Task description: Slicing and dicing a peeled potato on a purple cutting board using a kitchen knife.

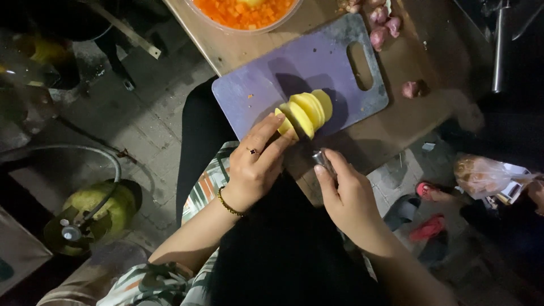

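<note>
A peeled yellow potato (309, 109), cut into several slices that still stand together, rests on a purple cutting board (266, 85) with a handle slot. My left hand (255, 167) holds the near end of the potato with its fingertips; it wears a ring and a beaded bracelet. My right hand (348, 198) grips a knife (319, 156) by its metal handle, and the dark blade points into the potato between the slices.
The board lies on a wooden table (396, 122). A bowl of diced orange carrot (246, 12) stands at the far edge. Shallots (385, 25) lie beside the board. A green gas cylinder (96, 212) with a hose stands on the floor at left. A plastic bag (487, 175) and sandals lie at right.
</note>
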